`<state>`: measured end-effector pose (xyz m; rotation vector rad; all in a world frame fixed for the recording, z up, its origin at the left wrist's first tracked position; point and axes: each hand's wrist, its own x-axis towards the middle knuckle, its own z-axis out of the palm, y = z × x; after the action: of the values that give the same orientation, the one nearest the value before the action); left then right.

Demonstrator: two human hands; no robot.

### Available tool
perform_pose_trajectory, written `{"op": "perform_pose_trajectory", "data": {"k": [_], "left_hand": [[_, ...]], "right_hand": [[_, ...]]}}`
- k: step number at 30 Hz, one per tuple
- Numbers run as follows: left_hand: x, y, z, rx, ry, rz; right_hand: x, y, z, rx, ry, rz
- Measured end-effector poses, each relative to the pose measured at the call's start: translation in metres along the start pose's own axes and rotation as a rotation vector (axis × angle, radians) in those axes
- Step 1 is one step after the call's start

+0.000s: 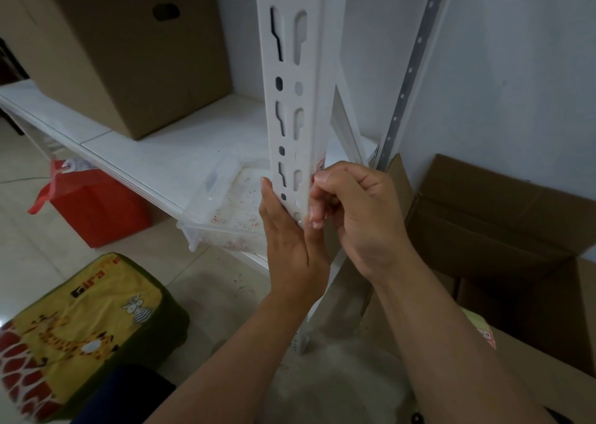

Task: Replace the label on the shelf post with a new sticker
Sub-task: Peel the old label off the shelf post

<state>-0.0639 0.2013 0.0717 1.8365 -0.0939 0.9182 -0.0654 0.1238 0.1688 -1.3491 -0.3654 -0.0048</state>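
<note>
A white slotted shelf post rises through the middle of the view, and both hands work at its lower part, just above the white shelf. The left hand lies flat along the post's front face, fingers straight and pointing upward, pressing against the metal beside the slots. The right hand is at the post's right edge with its fingers curled in, the fingertips picking at that edge. A small white label with red print sits on the side face of the post, right above the right hand's knuckles and touching the uppermost finger (only a sliver of it shows, so whether the fingers actually pinch it cannot be told). On the shelf behind the left hand sits a clear plastic tray speckled with red and dark scraps, its front corner hanging over the shelf edge. Farther back on the shelf stands a big cardboard box. A red bag sits on the floor under the shelf, a yellow cushion with cartoon animals lies at lower left, and opened brown cartons rest against the wall at right.
</note>
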Motion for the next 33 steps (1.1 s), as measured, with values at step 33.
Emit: {"op": "perform_pose_trajectory", "data": {"k": [33], "left_hand": [[0.0002, 0.0014, 0.0025, 0.022, 0.022, 0.002]], "right_hand": [[0.0, -0.0031, 0.0064, -0.033, 0.099, 0.062]]}}
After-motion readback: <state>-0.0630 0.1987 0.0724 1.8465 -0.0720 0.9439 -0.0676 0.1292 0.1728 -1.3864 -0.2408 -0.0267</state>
